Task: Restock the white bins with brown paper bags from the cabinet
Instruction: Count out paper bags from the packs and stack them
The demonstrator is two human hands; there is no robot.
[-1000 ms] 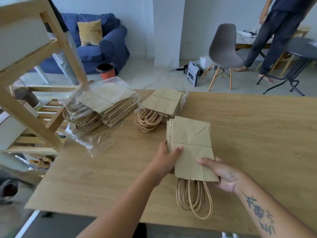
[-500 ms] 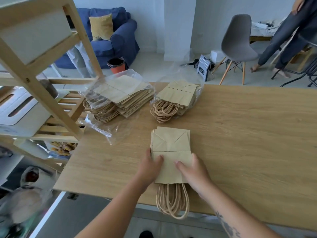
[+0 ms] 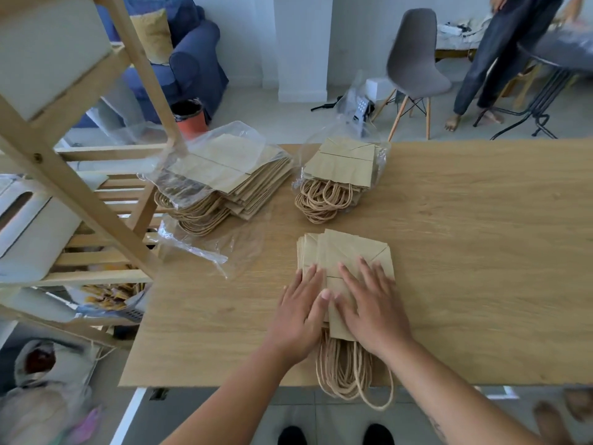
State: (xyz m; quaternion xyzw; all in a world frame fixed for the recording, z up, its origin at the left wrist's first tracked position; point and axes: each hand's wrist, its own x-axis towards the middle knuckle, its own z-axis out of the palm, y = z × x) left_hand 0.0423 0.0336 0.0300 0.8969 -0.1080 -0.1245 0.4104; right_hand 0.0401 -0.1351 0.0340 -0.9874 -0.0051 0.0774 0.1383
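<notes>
Hands, left hand (image 3: 300, 311) and right hand (image 3: 373, 305), press flat-fingered on the near bag stack (image 3: 349, 255), probably squaring it for carrying.

No writing, label, brand, number or sign can be read. The flat brown paper bags (image 3: 349, 250) on the light wooden table (image 3: 481, 236) show plain paper, and the small grey dotted panel (image 3: 361, 107) on the floor is too blurred to tell.
</notes>
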